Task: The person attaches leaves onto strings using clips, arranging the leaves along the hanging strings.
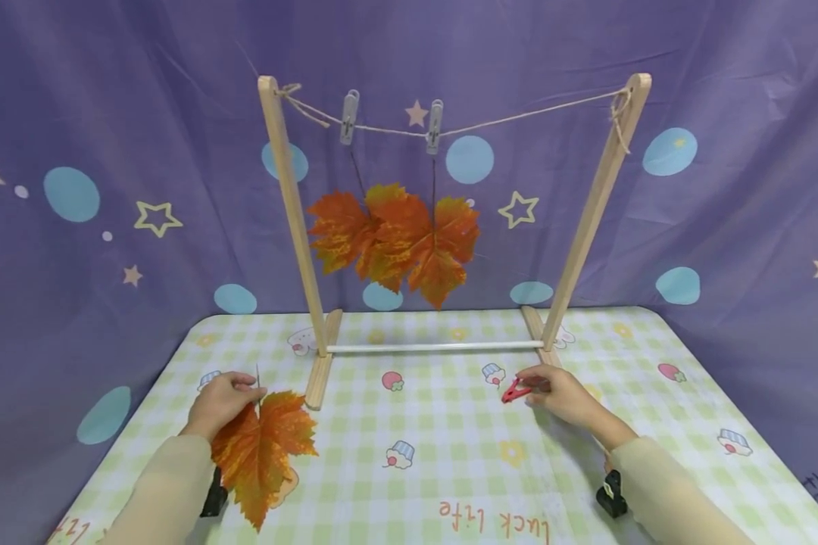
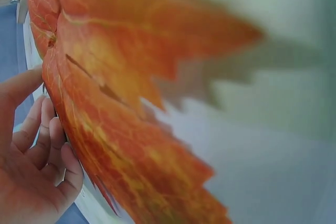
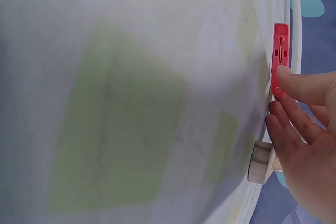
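Observation:
My left hand (image 1: pixel 223 400) pinches the thin stem of an orange artificial maple leaf (image 1: pixel 262 446), which hangs down over the left of the table. The same leaf (image 2: pixel 115 77) fills much of the left wrist view. Between thumb and fingertips, my right hand (image 1: pixel 564 395) holds a red clothespin (image 1: pixel 516 390) by its handle end, low over the right part of the table. In the right wrist view the clothespin (image 3: pixel 280 56) points away from the thumb. Two more maple leaves (image 1: pixel 341 231) (image 1: pixel 436 242) hang by their stems from grey clothespins (image 1: pixel 350 117) (image 1: pixel 434 127) on a string.
The string (image 1: pixel 518 117) is tied between two wooden posts (image 1: pixel 291 212) (image 1: pixel 596 212) with feet (image 1: pixel 323 371) on the table. A white rod (image 1: pixel 429 347) joins the posts low down. A checked cloth (image 1: pixel 450 424) covers the table, and a purple curtain (image 1: pixel 143 91) hangs behind.

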`<state>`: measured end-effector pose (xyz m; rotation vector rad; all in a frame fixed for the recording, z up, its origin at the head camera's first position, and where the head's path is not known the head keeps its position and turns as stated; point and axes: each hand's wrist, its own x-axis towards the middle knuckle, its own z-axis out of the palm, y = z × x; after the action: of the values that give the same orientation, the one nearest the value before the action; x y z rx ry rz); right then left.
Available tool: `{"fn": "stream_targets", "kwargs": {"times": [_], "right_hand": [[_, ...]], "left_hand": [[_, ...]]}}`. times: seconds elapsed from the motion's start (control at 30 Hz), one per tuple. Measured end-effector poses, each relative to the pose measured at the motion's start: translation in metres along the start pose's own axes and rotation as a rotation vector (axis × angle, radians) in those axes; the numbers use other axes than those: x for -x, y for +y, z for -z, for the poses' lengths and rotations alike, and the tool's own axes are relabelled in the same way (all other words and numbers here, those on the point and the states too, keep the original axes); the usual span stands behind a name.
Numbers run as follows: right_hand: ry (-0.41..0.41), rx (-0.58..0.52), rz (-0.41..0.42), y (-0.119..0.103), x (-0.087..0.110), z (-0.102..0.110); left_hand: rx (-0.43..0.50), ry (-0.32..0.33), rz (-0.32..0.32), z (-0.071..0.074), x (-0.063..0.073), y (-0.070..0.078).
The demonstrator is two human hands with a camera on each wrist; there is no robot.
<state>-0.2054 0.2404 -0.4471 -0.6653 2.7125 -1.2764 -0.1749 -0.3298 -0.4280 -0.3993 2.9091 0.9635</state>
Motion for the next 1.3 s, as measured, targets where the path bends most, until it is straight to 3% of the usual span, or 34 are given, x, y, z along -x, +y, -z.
{"fn": "stream_targets", "kwargs": {"times": [0.47,0.77,0.9,1.07,1.2,1.3], "right_hand": [[0.033,0.120,0.062,0.002,-0.012,-0.004],[0.030,0.096,0.012,0.002,-0.013,-0.003],[0.032,0.075,-0.010,-0.002,-0.010,-0.002],[0.037,0.052,-0.040,-0.004,-0.007,0.000],[0.036,0.036,-0.062,-0.004,-0.006,0.001],[0.035,0.038,-0.066,-0.003,-0.005,0.002]], "left_hand": [[0.012,-0.010,0.027,0.004,-0.004,0.006],[-0.009,0.002,-0.004,0.007,0.000,0.007],[0.033,-0.003,-0.008,0.007,0.001,0.006],[0.141,-0.056,-0.006,0.008,0.000,0.009],[0.198,-0.096,0.008,0.012,0.003,0.019],[0.198,-0.091,-0.021,0.016,0.007,0.030]]}}
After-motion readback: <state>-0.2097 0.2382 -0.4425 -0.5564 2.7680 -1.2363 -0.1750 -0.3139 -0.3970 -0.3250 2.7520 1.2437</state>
